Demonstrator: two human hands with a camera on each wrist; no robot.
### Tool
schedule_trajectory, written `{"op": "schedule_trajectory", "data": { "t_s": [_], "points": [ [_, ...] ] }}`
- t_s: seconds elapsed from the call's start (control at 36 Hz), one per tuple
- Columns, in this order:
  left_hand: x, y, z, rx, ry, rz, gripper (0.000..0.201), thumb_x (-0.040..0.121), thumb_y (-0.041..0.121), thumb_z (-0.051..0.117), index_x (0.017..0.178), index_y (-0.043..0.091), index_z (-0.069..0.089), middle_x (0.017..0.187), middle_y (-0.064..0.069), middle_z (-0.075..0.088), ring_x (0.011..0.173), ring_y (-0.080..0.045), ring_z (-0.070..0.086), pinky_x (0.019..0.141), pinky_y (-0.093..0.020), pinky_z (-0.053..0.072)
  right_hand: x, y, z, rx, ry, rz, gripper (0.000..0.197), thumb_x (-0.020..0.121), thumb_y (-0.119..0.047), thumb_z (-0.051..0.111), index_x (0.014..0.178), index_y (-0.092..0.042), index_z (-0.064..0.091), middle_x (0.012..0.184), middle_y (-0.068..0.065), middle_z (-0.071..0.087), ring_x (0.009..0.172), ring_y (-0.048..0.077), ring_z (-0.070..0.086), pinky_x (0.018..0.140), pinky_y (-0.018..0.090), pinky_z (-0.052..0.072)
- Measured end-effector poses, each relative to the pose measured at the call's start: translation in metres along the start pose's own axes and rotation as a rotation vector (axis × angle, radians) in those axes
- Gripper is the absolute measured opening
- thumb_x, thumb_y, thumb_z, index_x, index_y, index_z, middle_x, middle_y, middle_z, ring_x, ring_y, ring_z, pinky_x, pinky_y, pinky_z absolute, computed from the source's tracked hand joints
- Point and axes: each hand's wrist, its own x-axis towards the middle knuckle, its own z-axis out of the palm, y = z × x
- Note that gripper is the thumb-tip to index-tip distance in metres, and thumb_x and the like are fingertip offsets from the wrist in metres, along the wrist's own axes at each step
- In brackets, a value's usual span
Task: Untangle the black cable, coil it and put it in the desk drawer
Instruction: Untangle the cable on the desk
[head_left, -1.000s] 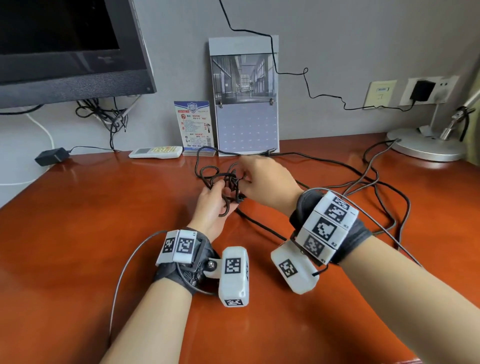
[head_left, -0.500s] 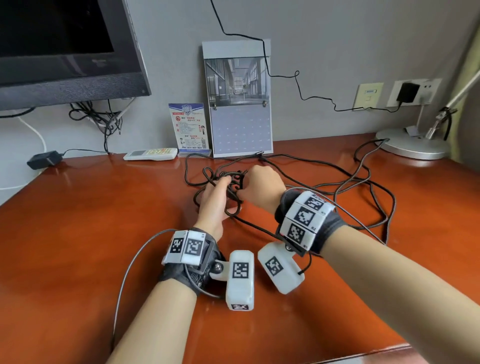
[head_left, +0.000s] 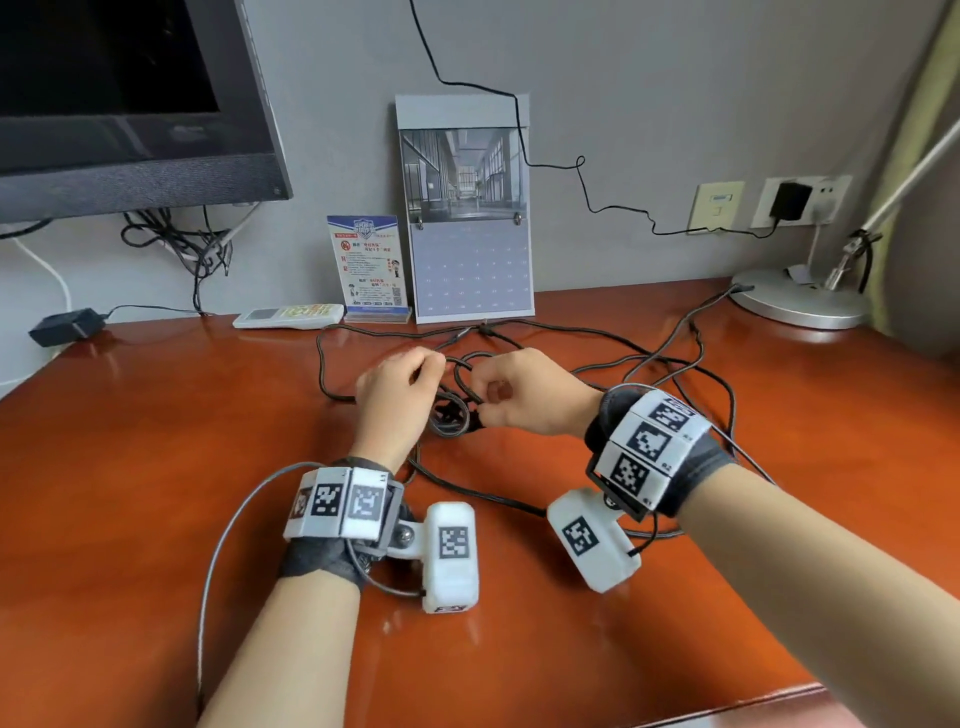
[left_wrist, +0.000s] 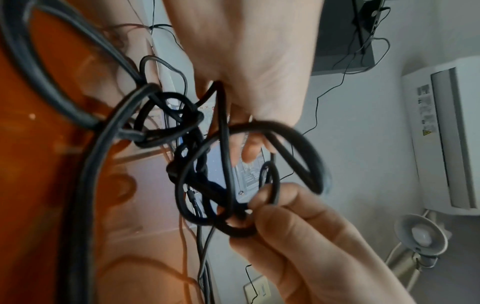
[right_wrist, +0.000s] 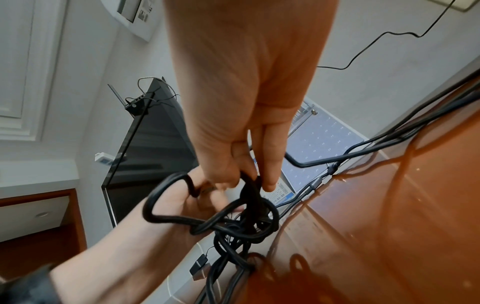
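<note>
The black cable (head_left: 670, 361) sprawls in loose loops over the middle and right of the red-brown desk (head_left: 156, 467). Its knot (head_left: 451, 415) hangs between my two hands, just above the desktop. My left hand (head_left: 434, 366) curls its fingers round strands on the knot's left side, seen close in the left wrist view (left_wrist: 228, 115). My right hand (head_left: 488, 400) pinches a loop on the right side between thumb and fingers (right_wrist: 270, 183). Several tight loops of the knot (left_wrist: 197, 164) cross between the hands. No drawer is in view.
A monitor (head_left: 130, 130) stands at the back left, with a power adapter (head_left: 65, 326) below it. A remote (head_left: 288, 315), a card (head_left: 366, 265) and a calendar (head_left: 467, 218) line the wall. A lamp base (head_left: 800, 301) sits back right. The desk's front edge (head_left: 753, 701) is near.
Both hands stay on the knot. They have drawn a little apart since the earlier frames, and the loops between them are stretched wider.
</note>
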Motion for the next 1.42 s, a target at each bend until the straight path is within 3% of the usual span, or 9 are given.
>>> {"op": "schedule_trajectory", "data": {
  "t_s": [0.14,0.28,0.58,0.78,0.92,1.03,1.17,1.28,1.42],
  "points": [
    [-0.002,0.004,-0.001,0.100,-0.063,-0.028,0.037,0.095,0.035,0.043,0.067,0.014,0.057,0.052,0.001,0.059,0.062,-0.018,0.062,0.069,-0.035,0.048,-0.007,0.002,-0.005,0.075,-0.040,0.057,0.008,0.080,-0.006,0.063,0.084,-0.011,0.068,0.081,0.000,0.062,0.078,0.017,0.057,0.076,0.027,0.045],
    [-0.004,0.012,0.007,0.369,-0.035,0.003,0.042,0.095,0.037,0.043,0.064,0.011,0.053,0.065,-0.005,0.055,0.076,-0.032,0.054,0.066,-0.032,0.033,-0.007,-0.005,-0.001,0.240,-0.123,0.291,0.031,0.091,-0.028,0.054,0.071,-0.004,0.055,0.069,0.004,0.044,0.065,0.016,0.040,0.062,0.030,0.032],
    [0.006,0.029,0.029,0.565,-0.252,-0.179,0.040,0.100,0.036,0.033,0.095,0.013,0.066,0.102,-0.010,0.067,0.101,-0.030,0.059,0.087,-0.037,0.039,-0.009,0.007,0.006,1.068,0.379,0.689,0.019,0.084,-0.022,0.061,0.070,-0.014,0.052,0.045,-0.005,0.038,0.048,0.014,0.037,0.057,0.027,0.036],
    [-0.006,0.045,0.028,0.453,-0.452,-0.171,0.024,0.097,0.031,0.028,0.093,0.021,0.049,0.110,-0.007,0.061,0.111,-0.030,0.051,0.104,-0.050,0.026,-0.010,0.004,-0.024,0.247,0.073,0.583,0.032,0.090,-0.022,0.052,0.063,-0.007,0.056,0.046,0.001,0.044,0.043,0.016,0.042,0.043,0.021,0.033],
    [-0.007,0.057,0.021,0.348,-0.612,-0.096,0.060,0.072,0.072,0.045,0.108,0.025,0.040,0.116,0.008,0.055,0.117,-0.019,0.049,0.111,-0.053,0.011,-0.017,0.012,-0.033,0.399,0.060,0.602,0.035,0.093,-0.011,0.045,0.059,-0.007,0.053,0.051,0.005,0.052,0.035,0.014,0.048,0.036,0.016,0.036],
    [-0.006,0.068,0.023,0.446,-0.550,0.027,0.066,0.072,0.056,0.068,0.115,0.019,0.034,0.119,0.013,0.049,0.113,-0.014,0.050,0.115,-0.047,0.009,-0.027,0.019,-0.034,0.586,0.125,0.466,0.034,0.096,-0.012,0.046,0.062,-0.008,0.051,0.056,0.006,0.046,0.048,0.016,0.041,0.038,0.015,0.034],
    [0.001,0.074,0.026,0.456,-0.425,0.131,0.066,0.068,0.045,0.075,0.112,0.017,0.034,0.109,0.013,0.050,0.094,-0.016,0.053,0.089,-0.036,0.044,-0.038,0.026,-0.039,0.748,0.143,0.301,0.034,0.096,-0.008,0.041,0.063,-0.009,0.047,0.057,0.004,0.040,0.054,0.014,0.036,0.061,0.026,0.031],
    [0.008,0.077,0.031,0.515,-0.381,0.138,0.070,0.064,0.048,0.074,0.108,0.016,0.030,0.114,0.003,0.060,0.096,-0.024,0.061,0.077,-0.037,0.051,-0.047,0.028,-0.046,0.781,0.130,0.224,0.029,0.087,-0.024,0.044,0.060,-0.015,0.053,0.059,0.004,0.043,0.063,0.021,0.036,0.073,0.038,0.029],
    [0.021,0.088,0.029,0.707,-0.278,0.170,0.067,0.069,0.049,0.071,0.103,0.010,0.028,0.084,-0.002,0.054,0.084,-0.031,0.060,0.065,-0.032,0.037,-0.052,0.026,-0.054,0.688,0.106,0.184,0.036,0.101,-0.011,0.037,0.070,-0.009,0.055,0.052,0.001,0.039,0.054,0.013,0.036,0.056,0.015,0.031]
  ]
}}
